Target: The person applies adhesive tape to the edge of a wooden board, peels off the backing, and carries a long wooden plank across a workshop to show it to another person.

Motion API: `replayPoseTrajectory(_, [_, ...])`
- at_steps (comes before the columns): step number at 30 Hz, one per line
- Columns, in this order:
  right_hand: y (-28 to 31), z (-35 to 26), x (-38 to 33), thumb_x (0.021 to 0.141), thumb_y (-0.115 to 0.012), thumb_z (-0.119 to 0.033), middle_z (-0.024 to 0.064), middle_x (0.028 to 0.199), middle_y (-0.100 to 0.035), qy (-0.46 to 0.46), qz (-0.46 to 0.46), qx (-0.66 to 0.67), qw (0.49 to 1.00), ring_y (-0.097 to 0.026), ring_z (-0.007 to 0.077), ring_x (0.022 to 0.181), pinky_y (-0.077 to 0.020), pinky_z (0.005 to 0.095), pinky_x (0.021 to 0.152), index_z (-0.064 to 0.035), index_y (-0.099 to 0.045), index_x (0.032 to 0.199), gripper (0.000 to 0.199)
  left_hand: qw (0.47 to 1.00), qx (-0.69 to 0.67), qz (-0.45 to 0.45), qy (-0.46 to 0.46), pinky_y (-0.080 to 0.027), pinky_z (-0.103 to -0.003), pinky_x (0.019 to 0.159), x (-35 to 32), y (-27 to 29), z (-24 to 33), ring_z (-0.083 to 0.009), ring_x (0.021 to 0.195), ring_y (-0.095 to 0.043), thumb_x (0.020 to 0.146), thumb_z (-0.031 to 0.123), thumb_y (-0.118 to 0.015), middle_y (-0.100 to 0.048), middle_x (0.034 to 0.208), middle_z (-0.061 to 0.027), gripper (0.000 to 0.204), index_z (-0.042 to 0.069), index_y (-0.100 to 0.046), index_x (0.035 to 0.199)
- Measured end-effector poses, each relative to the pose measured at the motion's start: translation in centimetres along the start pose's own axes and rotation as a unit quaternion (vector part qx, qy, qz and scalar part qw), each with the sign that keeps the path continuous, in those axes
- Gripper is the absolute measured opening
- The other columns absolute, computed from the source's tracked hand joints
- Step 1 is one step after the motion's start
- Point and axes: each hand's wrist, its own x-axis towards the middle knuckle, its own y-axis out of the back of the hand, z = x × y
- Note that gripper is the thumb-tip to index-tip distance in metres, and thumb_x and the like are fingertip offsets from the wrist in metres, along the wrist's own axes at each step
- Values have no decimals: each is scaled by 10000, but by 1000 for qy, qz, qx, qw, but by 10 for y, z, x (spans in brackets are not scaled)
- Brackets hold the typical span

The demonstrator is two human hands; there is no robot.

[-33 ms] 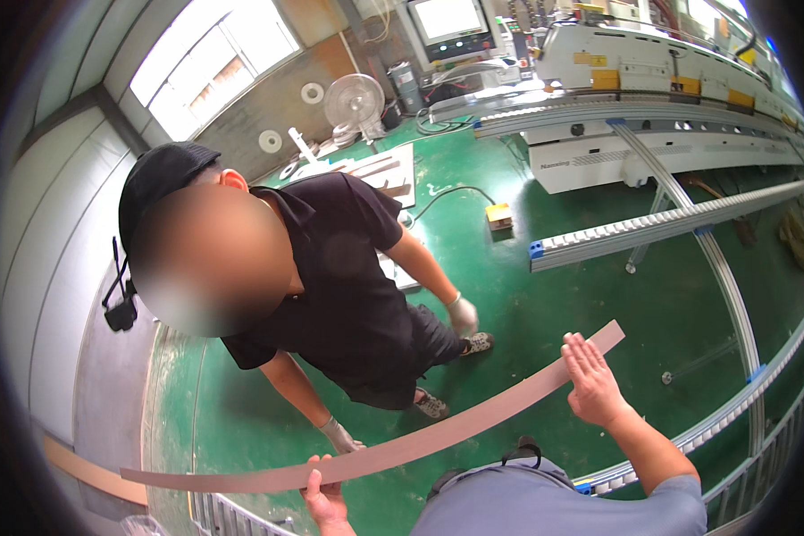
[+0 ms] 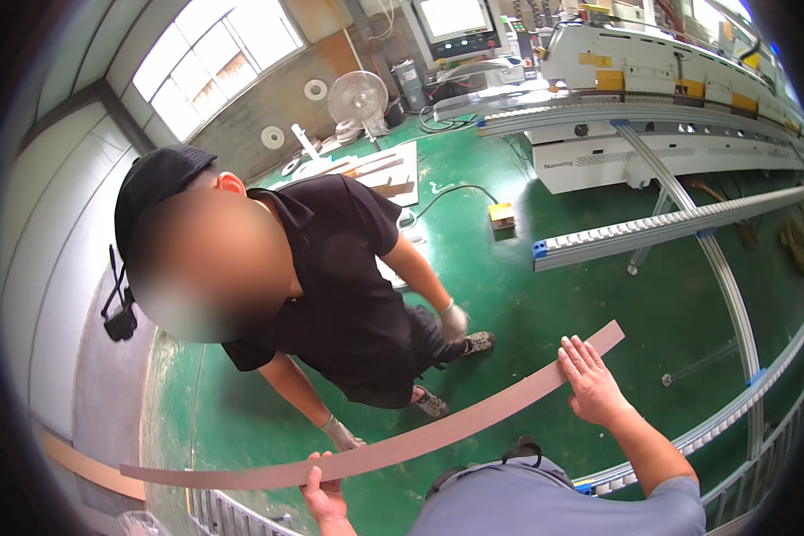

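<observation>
A long, narrow, pinkish-brown board [image 2: 456, 430] stretches across in front of me, its right end higher in the picture. My left hand [image 2: 324, 500] grips its near edge left of the middle, with fingertips showing past the upper edge and the thumb on the near side. Close to the right end, my right hand [image 2: 591, 386] holds the board with its fingers straight and together across the face; the thumb is hard to make out. A co-worker's gloved hand [image 2: 342, 435] is at the far edge near my left hand; whether it touches the board I cannot tell.
A co-worker [image 2: 330, 277] in black stands across the board, the other gloved hand [image 2: 454, 323] hanging free. Metal roller rails [image 2: 670, 225] and a white machine [image 2: 616, 161] stand at the right. On the green floor lies a yellow foot pedal [image 2: 501, 215]; a fan [image 2: 357, 100] is farther back.
The co-worker's free gloved hand has shifted slightly left and down. My hands keep the same hold on the board.
</observation>
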Motion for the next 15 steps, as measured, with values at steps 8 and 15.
replayPoseTrajectory(8, [7, -12, 34, 760, -753, -111, 173, 1544, -484, 45, -42, 128, 990, -394, 364, 1479, -306, 544, 1224, -45, -590, 1350, 616, 999, -14, -29, -17, -614, -439, 895, 44, 27, 4, -258, 1043, -704, 848, 191, -762, -710, 1126, -107, 408, 68, -654, 1222])
replayPoseTrajectory(15, [17, -17, 62, 706, -905, -279, 154, 1539, -472, -25, -170, 119, 978, -397, 354, 1465, -311, 524, 1210, -94, -516, 1459, 867, 999, -8, -6, 37, -542, -411, 1017, 87, 86, -7, -245, 1178, -655, 989, 272, -638, -681, 1294, -142, 459, 43, -592, 1383])
